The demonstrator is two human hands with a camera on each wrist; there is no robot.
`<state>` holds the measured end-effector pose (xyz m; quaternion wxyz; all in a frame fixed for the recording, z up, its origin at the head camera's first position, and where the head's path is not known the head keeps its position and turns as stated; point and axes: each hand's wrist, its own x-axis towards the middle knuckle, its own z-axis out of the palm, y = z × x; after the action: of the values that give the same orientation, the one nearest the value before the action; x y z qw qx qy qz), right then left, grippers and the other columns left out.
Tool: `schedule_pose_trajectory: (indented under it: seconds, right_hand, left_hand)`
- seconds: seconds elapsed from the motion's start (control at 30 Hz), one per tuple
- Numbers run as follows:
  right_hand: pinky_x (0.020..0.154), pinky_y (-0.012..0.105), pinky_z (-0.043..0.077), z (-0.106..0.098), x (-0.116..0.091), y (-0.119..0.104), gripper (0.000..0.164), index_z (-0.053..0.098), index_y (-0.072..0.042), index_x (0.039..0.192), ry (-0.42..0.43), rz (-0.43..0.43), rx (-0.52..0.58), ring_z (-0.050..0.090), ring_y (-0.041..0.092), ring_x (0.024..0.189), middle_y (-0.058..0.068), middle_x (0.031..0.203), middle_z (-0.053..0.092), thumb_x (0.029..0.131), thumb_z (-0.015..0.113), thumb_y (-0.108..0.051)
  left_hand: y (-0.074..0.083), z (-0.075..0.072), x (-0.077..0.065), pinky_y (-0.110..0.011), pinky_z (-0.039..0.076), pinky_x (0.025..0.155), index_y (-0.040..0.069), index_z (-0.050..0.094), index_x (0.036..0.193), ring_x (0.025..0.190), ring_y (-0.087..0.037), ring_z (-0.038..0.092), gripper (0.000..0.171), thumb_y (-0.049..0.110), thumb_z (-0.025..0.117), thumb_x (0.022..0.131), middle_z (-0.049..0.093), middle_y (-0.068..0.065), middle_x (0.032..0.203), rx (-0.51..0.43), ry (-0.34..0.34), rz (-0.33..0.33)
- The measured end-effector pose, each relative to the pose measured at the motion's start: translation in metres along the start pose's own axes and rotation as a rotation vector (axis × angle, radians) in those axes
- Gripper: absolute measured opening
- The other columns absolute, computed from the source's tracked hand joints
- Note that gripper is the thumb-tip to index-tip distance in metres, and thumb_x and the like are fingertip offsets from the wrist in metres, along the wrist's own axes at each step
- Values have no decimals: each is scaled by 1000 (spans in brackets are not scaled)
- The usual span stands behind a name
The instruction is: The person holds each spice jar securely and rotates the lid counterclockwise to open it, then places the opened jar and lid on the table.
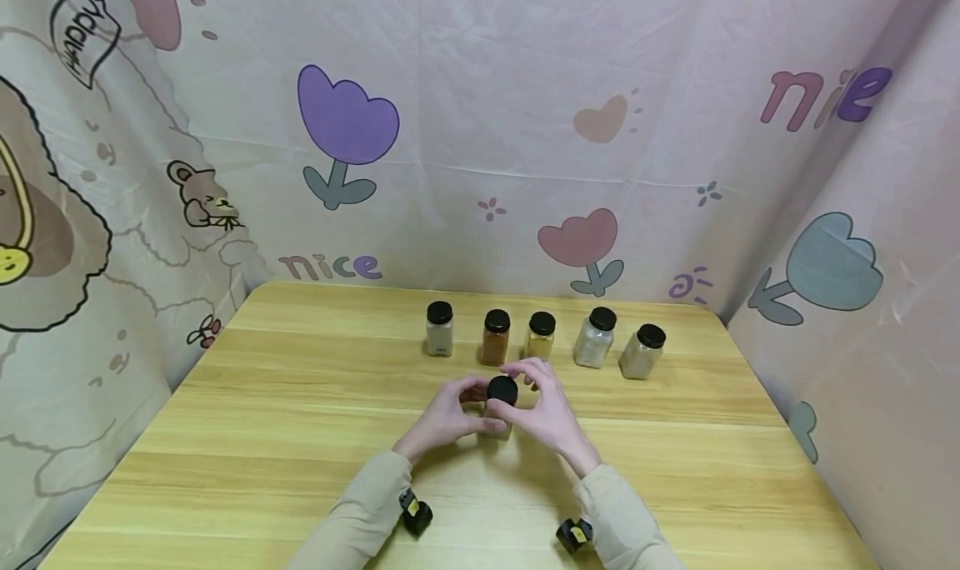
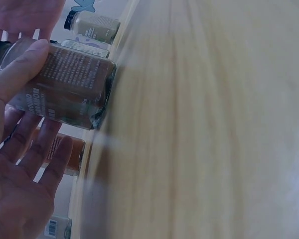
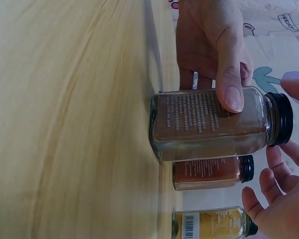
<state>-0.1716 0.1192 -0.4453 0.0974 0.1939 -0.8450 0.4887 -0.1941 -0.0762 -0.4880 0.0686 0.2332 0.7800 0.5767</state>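
A square glass spice jar (image 1: pixel 498 427) of brown powder, its label partly reading "cinnamon" in the left wrist view, stands upright at the table's middle. My left hand (image 1: pixel 448 416) holds the jar body from the left, thumb across the near face (image 3: pixel 231 99). Around the black screw lid (image 3: pixel 281 119) my right hand (image 1: pixel 546 412) pinches with thumb and index finger at opposite sides; its other fingers (image 3: pixel 276 186) are spread loosely. Behind the jar stand a reddish-brown spice jar (image 1: pixel 495 347) and a yellow one (image 1: pixel 539 342), both with black lids.
Farther left in the back row is a pale jar (image 1: pixel 439 337). Two more pale jars (image 1: pixel 595 347) (image 1: pixel 642 358) stand at the right. A printed curtain (image 1: pixel 450 137) hangs behind and beside the wooden table (image 1: pixel 262 437).
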Motion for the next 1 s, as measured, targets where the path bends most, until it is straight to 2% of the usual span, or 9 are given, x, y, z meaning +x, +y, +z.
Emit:
schedule_pose_trajectory:
  seconds: [0.13, 0.23, 0.37, 0.63, 0.87, 1.0]
  right_hand:
    - [86, 36, 43, 1, 0, 0, 43, 71, -16, 113, 14, 23, -12, 50, 20, 98, 1, 107, 65, 76, 89, -26]
    - [86, 35, 43, 1, 0, -1, 40, 72, -12, 111, 19, 5, -17, 51, 19, 97, 1, 105, 66, 76, 88, -24]
    - [86, 34, 43, 0, 1, -2, 38, 72, -9, 111, 14, -38, -9, 52, 20, 96, 3, 107, 68, 77, 87, -18]
    - [84, 33, 46, -2, 0, -2, 40, 70, -6, 117, -24, -71, 20, 53, 22, 95, 6, 110, 68, 80, 83, -13]
    - [85, 33, 43, -4, 0, 1, 46, 70, -12, 118, -17, -11, 30, 51, 28, 97, 7, 112, 66, 76, 88, -19]
    - [84, 31, 40, -4, 1, 2, 44, 72, -14, 115, -13, 19, 27, 50, 27, 96, 5, 108, 66, 76, 90, -23]
  left_hand:
    - [1, 0, 0, -34, 56, 99, 10, 67, 122, 109, -22, 69, 52, 20, 89, 76, 73, -7, 119, -4, -3, -11]
    - [2, 0, -1, -37, 56, 99, 10, 67, 121, 109, -22, 69, 51, 19, 89, 76, 73, -7, 119, -8, -5, -5]
    - [2, 0, -1, -40, 56, 99, 8, 67, 122, 109, -24, 69, 52, 18, 89, 76, 73, -9, 120, -6, -3, 8]
    - [1, 0, 0, -42, 55, 100, 8, 67, 122, 109, -23, 69, 54, 20, 90, 75, 72, -8, 119, -10, 0, -7]
    - [0, -1, 0, -35, 55, 99, 9, 67, 123, 111, -23, 69, 53, 21, 89, 76, 73, -7, 120, -4, -4, -6]
    - [1, -1, -1, -36, 55, 100, 10, 67, 122, 111, -23, 69, 52, 20, 89, 76, 73, -7, 120, -7, -4, -12]
